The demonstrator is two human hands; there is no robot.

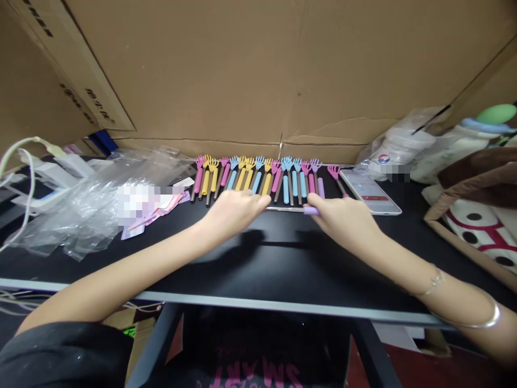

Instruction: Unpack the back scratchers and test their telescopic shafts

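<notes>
A row of several small hand-shaped back scratchers in pink, yellow and blue lies side by side at the back of the black table. My left hand rests on the near ends of the yellow and blue ones, fingers curled loosely over them. My right hand is closed on a purple-handled scratcher at the right end of the row. One pink scratcher lies apart to the right.
A smartphone lies right of the row. Clear plastic bags and a white cable crowd the left side. Cardboard walls the back. Packets and a bottle sit at the right, with a box.
</notes>
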